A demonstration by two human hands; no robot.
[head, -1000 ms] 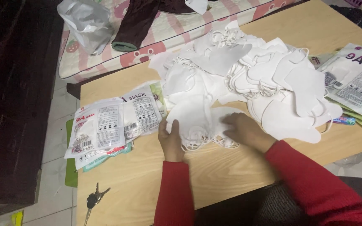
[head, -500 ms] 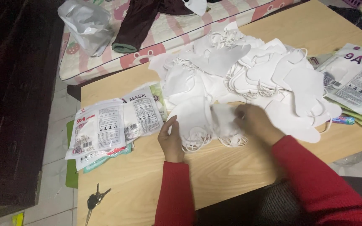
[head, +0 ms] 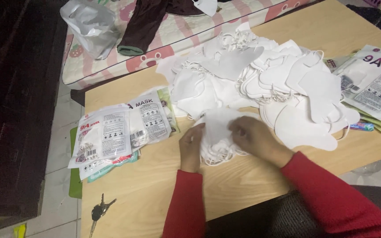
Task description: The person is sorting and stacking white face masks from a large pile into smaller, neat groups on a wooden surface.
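- White and soft, a small stack of face masks (head: 219, 134) sits between my two hands at the near middle of the wooden table (head: 155, 185).
- My left hand (head: 192, 147) presses the stack's left edge, fingers closed against it.
- My right hand (head: 256, 140) pinches the top mask from the right — thumb and fingers shut on it.
- Just behind the stack spreads a big heap of loose white masks (head: 265, 75), ear loops tangled.
- Left of my left hand lie filled mask packets (head: 120, 130), overlapping.
- Far right, more printed packets (head: 373, 86) — near the table's edge.
- A bunch of keys (head: 98, 212) lies at the near left corner.
- Beyond the table, a patterned mattress (head: 186, 31) holds a dark garment (head: 148, 20) and a crumpled plastic bag (head: 89, 24).
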